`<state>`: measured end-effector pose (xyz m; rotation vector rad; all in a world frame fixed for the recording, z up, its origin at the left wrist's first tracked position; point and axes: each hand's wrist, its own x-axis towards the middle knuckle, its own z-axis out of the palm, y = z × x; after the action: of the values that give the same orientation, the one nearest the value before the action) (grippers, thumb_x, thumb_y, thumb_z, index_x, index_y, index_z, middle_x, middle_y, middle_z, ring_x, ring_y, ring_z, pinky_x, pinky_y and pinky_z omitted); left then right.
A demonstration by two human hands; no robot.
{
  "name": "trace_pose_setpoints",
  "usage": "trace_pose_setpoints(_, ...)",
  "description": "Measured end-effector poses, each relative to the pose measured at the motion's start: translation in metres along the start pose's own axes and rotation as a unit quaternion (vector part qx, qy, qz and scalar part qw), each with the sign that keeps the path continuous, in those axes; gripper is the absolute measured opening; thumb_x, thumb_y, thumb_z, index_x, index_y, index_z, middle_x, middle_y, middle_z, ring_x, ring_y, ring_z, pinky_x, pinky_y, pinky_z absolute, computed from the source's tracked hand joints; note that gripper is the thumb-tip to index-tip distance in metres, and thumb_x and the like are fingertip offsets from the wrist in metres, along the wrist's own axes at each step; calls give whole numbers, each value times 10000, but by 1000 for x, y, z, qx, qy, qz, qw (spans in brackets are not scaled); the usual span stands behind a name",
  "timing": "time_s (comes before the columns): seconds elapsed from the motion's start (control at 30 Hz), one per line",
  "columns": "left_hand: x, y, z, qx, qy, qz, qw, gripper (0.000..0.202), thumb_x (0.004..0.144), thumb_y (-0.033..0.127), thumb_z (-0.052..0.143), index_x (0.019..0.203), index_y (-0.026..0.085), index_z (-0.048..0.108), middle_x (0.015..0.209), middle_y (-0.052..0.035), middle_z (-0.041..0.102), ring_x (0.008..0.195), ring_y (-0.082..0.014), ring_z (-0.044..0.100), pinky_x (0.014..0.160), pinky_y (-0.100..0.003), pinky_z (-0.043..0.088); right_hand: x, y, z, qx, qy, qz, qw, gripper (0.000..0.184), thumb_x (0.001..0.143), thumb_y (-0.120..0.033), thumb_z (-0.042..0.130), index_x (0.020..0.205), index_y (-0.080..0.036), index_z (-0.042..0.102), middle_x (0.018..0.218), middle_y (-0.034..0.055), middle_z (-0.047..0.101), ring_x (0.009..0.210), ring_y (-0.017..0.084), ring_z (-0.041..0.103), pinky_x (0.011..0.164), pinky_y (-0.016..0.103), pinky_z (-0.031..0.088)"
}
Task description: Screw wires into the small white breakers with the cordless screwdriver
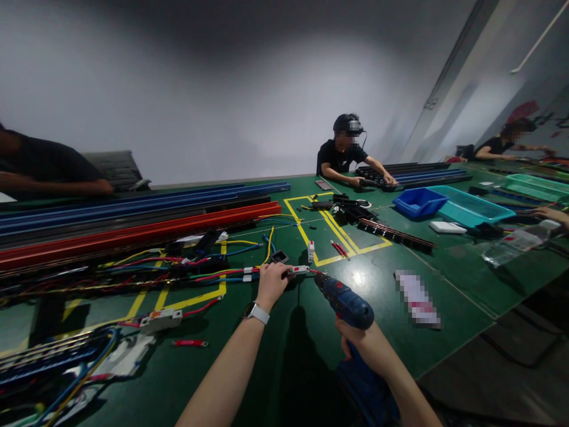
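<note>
My left hand (272,283) is closed on a small white circuit breaker (299,270) lying on its side at the table's middle. Colored wires (231,273) run in from the left, ending beside that hand. In my right hand (349,332) is a blue cordless drill (344,301), its chuck pointing left at the breaker's right end. A short red wire shows between the drill tip and the breaker; whether the bit touches cannot be made out. Another white breaker (310,251) stands upright just behind. Two short red wires (340,249) lie to its right.
Long blue and red rails (240,212) stretch along the left. A blue bin (415,203), a turquoise tray (473,207) and a water bottle (511,248) occupy the right. Across the green table (368,362) a co-worker (342,154) handles dark parts; other people sit at both sides.
</note>
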<state>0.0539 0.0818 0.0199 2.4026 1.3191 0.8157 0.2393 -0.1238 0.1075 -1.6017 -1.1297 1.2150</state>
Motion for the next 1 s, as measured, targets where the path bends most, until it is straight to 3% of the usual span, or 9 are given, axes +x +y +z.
trace_pose_setpoints(1.0, -1, 0, 0, -3, -13, -6, 1000, 228, 848, 394, 605, 1042, 321, 701, 1040, -23, 703, 957, -221, 575, 934, -414, 321, -1, 0, -1, 11, -9, 7, 1000, 211, 799, -389, 561, 859, -191, 520, 432, -52, 510, 380, 150, 505, 453, 274, 399)
